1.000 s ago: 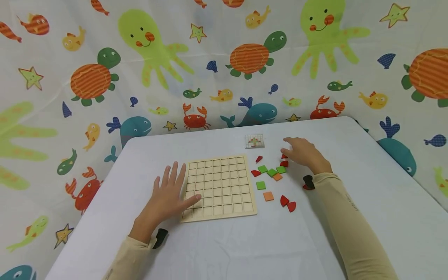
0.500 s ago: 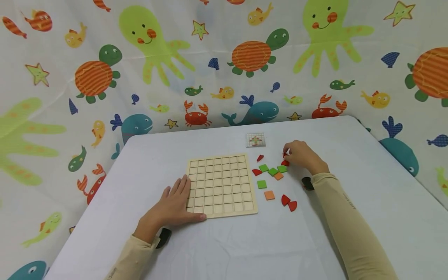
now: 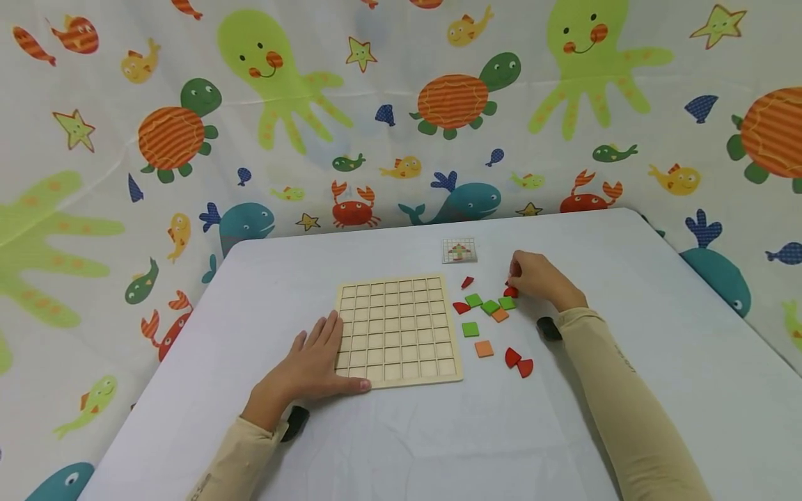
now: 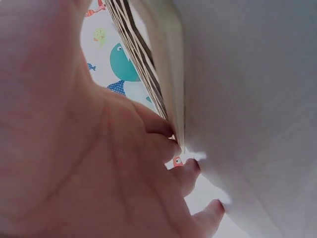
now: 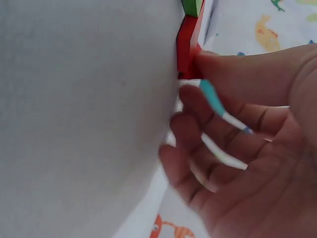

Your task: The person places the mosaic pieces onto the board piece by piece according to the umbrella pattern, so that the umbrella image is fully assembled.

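Observation:
A pale wooden grid board (image 3: 401, 327) lies flat on the white table. My left hand (image 3: 307, 369) rests along its left edge with fingers straight, the thumb by the near left corner. In the left wrist view the fingers (image 4: 185, 178) line the board's side (image 4: 173, 74). My right hand (image 3: 544, 278) is right of the board, thumb and fingers pinching a small red wedge (image 3: 507, 283), mostly hidden by the fingertips. Another red wedge (image 3: 511, 293) lies just below it. In the right wrist view a red piece (image 5: 185, 42) shows at the thumb tip, with a green one (image 5: 192, 6) behind.
Several green squares (image 3: 470, 329), orange squares (image 3: 484, 348) and red wedges (image 3: 525, 368) lie scattered right of the board. A small pattern card (image 3: 459, 250) lies beyond them. A sea-animal curtain (image 3: 376, 125) hangs behind the table.
My left hand has come down and nearer, off the grid onto the board's left edge. My right hand's fingers have closed at the red wedge. The view has shifted slightly.

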{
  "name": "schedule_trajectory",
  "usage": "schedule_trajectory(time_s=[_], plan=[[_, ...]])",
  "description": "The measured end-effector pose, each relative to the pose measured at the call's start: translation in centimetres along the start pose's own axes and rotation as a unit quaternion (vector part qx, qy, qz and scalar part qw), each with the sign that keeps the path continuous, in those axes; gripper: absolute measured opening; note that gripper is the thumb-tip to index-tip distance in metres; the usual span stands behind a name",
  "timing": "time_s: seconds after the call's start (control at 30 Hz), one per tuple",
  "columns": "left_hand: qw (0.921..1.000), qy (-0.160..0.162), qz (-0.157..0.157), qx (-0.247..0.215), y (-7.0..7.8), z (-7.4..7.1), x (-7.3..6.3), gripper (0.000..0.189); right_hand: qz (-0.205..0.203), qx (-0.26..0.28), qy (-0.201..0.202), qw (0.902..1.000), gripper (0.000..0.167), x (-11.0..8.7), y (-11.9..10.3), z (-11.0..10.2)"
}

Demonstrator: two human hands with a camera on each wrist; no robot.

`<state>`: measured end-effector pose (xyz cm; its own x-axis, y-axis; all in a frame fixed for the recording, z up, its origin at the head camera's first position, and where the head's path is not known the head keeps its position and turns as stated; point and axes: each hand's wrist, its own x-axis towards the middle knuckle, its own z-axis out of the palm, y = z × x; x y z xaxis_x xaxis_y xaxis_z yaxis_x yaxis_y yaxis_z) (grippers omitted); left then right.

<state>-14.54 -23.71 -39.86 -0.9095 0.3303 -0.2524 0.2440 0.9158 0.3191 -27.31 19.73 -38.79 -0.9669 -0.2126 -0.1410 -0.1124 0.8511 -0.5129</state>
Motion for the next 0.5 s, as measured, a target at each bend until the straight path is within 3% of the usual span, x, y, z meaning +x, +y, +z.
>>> schedule_trajectory(time_s=[0.27, 0.5], plan=[[0.9999, -0.014, 0.008, -0.002, -0.6, -0.3, 1.0, 0.139, -0.013, 0.068, 0.044, 0.9966, 0.013, 0.1, -1.1, -0.6], [0.9992, -0.037, 0.014, 0.002, -1.6, -1.6, 2.2, 0.138, -0.072, 0.144, 0.055, 0.9854, 0.012, 1.8, -5.4, 0.5]])
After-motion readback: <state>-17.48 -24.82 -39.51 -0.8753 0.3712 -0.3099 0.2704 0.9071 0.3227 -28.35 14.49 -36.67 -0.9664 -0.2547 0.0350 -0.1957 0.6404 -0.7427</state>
